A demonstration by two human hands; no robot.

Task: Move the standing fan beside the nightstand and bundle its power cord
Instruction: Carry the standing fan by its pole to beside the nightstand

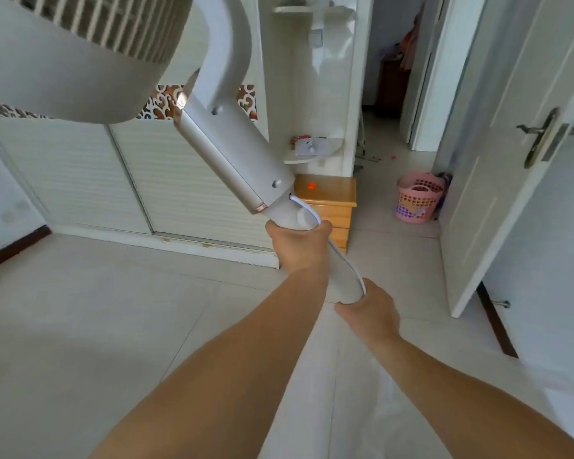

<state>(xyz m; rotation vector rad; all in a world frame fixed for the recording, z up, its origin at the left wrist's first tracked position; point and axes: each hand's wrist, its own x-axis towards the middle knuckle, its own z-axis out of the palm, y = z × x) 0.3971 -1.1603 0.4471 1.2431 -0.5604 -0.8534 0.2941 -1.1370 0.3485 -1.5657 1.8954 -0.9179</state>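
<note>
The white standing fan (232, 150) fills the upper left, its round head close to the camera and its pole slanting down to the right. My left hand (300, 248) grips the pole just below the neck joint. Lower on the pole, my right hand (370, 308) grips it together with the white power cord (347, 265), which leaves the neck and runs down along the pole. The fan's base is hidden behind my arms. A small wooden nightstand (332, 198) stands against the wall just beyond the fan, with a small orange item on top.
A white slatted cabinet (120, 180) runs along the far wall on the left. A pink plastic basket (416, 202) sits on the tiled floor by an open white door (511, 154). A doorway (385, 94) behind leads to another room. A small corner shelf (312, 150) hangs above the nightstand.
</note>
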